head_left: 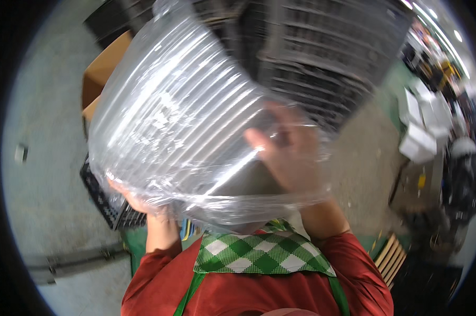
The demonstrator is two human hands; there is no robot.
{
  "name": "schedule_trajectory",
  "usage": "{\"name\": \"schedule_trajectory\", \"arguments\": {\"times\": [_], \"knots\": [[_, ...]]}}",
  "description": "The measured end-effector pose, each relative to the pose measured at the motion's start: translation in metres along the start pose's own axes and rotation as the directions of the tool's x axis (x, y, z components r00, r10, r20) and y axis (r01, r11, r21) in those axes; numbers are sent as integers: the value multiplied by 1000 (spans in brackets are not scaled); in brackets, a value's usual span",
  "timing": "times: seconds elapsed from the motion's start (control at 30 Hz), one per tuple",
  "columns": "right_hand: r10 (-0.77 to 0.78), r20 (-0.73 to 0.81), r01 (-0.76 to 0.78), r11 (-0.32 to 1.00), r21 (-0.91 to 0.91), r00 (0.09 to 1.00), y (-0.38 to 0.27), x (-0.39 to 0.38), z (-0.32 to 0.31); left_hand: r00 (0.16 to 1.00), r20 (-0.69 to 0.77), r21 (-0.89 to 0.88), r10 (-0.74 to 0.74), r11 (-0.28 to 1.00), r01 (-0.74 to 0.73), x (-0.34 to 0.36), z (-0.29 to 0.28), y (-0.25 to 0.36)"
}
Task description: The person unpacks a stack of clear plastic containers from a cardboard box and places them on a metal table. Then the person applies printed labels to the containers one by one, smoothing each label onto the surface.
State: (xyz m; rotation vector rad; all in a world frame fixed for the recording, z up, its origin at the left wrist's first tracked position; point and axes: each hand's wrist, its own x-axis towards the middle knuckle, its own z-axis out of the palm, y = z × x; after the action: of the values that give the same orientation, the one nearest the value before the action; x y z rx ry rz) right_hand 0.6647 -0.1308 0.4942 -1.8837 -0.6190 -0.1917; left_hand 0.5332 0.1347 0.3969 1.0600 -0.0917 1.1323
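touching the low left side of a big see-through bag [159,158] is the left hand [130,198]; i cannot tell how its fingers sit. the right hand [293,158] shows blurry through the bag, thumb and fingers spread apart. the bag is just past the checked apron [264,254], near dark crates [317,52].

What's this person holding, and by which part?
A plastic-wrapped ribbed stack: the left hand holds its lower-left edge. The blurred right hand is at its right end, grip unclear.
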Motion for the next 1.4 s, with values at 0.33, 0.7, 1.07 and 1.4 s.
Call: {"name": "schedule_trajectory", "arguments": {"times": [0.33,0.7,1.07,1.4], "knots": [[494,-7,-493,867,-72,870,143,-151,-201,889,212,694,-405,704,155,-192,153,-99],[381,-369,-474,856,-204,848,260,-229,-324,141,379,169,-915,218,961,-304,305,-314],[246,-615,-403,906,-128,749,469,-94,-372,67,537,165,-841,183,969,-238,470,-548],[509,-436,-464,859,213,742,565,30,-553,161,597,354,-786,438,826,-234,649,-727]]}}
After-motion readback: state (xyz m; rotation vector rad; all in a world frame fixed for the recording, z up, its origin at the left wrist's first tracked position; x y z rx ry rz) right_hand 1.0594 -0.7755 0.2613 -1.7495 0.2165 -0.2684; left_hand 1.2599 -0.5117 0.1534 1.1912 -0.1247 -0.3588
